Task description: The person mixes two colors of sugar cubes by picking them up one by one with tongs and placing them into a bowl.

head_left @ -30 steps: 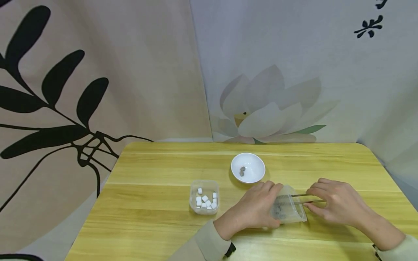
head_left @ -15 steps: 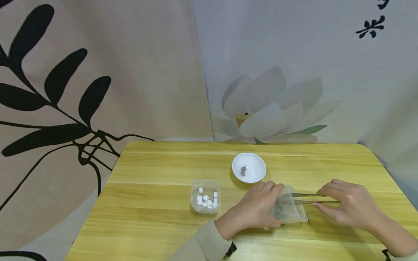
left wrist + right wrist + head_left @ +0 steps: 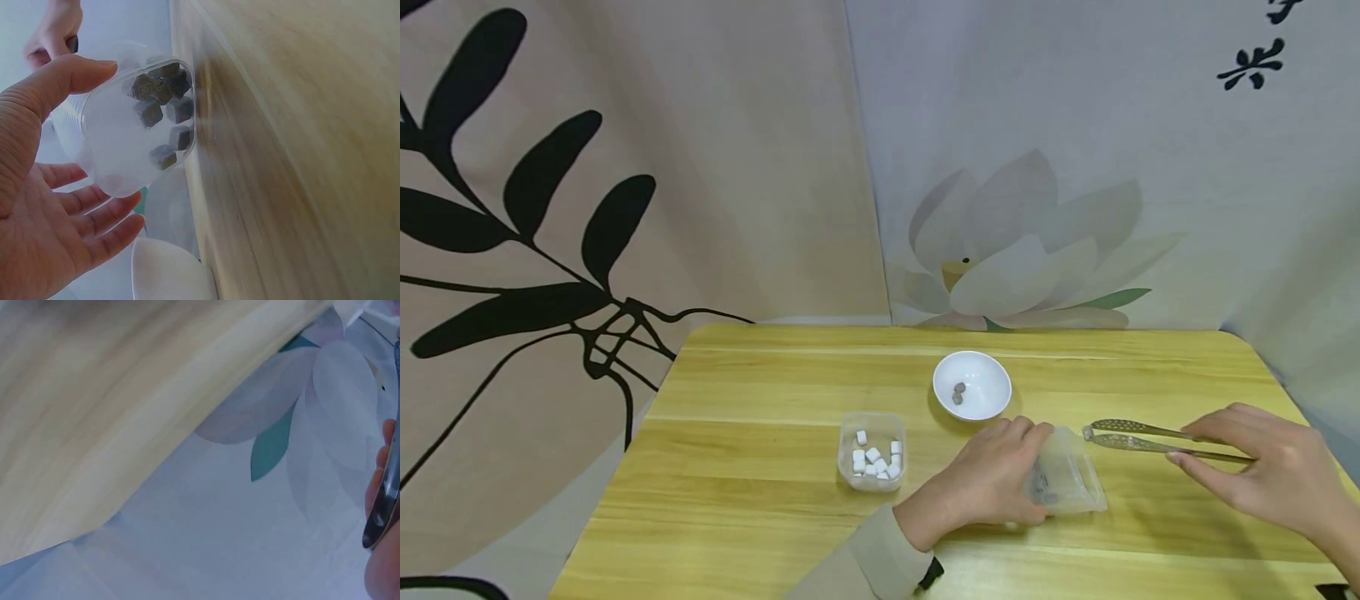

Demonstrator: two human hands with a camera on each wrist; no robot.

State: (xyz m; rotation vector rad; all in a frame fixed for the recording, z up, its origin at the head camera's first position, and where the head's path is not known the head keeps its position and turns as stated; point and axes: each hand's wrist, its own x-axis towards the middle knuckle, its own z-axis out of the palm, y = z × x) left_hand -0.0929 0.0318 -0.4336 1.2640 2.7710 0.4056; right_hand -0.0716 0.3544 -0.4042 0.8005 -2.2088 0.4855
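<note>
My left hand [image 3: 977,479] grips a clear plastic container [image 3: 1070,475] tipped on its side on the table, its mouth facing right. Several dark grey cubes [image 3: 150,112] show through the container's base in the left wrist view. To the right, my right hand [image 3: 1262,467] pinches metal tongs [image 3: 1150,446], which are out of the container's mouth. A small greyish piece [image 3: 1087,433] sits at the tong tips, too small to tell clearly. In the right wrist view only an end of the tongs [image 3: 381,515] and some fingers show.
Behind the left hand stands a white bowl [image 3: 992,392] with a few small grey-brown pieces [image 3: 958,393]. A second clear container [image 3: 847,479], upright at left, holds several white cubes [image 3: 872,455]. The wooden table [image 3: 737,500] ends at a printed cloth backdrop [image 3: 760,167].
My right hand has drawn the tongs rightward out of the tipped container, so their tips now show outside it. The left hand and the container stay nearly where they were.
</note>
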